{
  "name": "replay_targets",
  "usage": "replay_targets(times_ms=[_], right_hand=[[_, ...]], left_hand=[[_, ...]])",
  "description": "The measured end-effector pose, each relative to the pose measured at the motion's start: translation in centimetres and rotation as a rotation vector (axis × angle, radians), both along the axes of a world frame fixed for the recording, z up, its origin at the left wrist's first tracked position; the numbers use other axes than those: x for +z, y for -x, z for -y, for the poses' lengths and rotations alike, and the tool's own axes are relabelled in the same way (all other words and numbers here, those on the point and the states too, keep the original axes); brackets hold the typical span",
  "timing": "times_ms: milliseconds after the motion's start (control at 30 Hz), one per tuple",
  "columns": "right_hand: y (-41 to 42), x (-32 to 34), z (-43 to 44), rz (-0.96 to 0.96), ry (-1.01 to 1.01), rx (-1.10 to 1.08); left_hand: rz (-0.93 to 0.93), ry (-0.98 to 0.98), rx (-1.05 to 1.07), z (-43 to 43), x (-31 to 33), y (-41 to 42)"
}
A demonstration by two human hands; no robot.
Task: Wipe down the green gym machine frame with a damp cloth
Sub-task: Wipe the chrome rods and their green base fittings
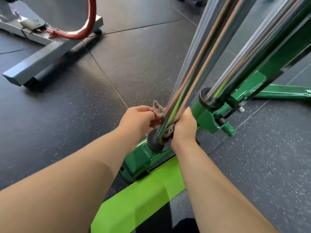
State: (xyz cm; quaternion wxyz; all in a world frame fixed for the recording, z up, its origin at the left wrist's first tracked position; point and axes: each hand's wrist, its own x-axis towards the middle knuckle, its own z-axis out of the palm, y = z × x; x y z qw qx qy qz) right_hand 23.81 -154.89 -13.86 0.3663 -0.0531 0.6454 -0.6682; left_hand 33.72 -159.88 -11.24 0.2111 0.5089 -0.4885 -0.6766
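Observation:
The green machine frame runs across the rubber floor, with two chrome guide rods rising from black bumpers on it. A brownish-grey cloth is wrapped round the base of the nearer rod. My left hand pinches one end of the cloth on the rod's left side. My right hand grips the other end on the rod's right side, just above the black bumper. Most of the cloth is hidden behind the rod and my fingers.
A lime-green padded platform lies below my arms at the bottom. A grey machine base with a red curved tube stands at the upper left. Dark speckled rubber floor tiles surround everything.

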Motion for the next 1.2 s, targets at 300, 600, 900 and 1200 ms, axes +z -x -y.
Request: replay_targets(times_ms=[300, 600, 900, 1200], right_hand=[[1.8, -1.3, -2.7, 0.443, 0.155, 0.264], [2.6, -5.9, -4.9, -0.413, -0.365, 0.739], [4.0, -5.4, -6.7, 0.215, -0.102, 0.309], [2.2, -5.8, -5.9, 0.228, -0.160, 0.227]], left_hand=[[0.018, -0.114, -0.156, 0.4, -1.2, -1.2], [0.316, 0.193, -0.218, -3.0, -6.4, 0.1], [0.635, 0.353, -0.378, -2.6, -7.6, -0.7], [0.077, 0.264, -0.056, -5.8, -9.7, 2.6]])
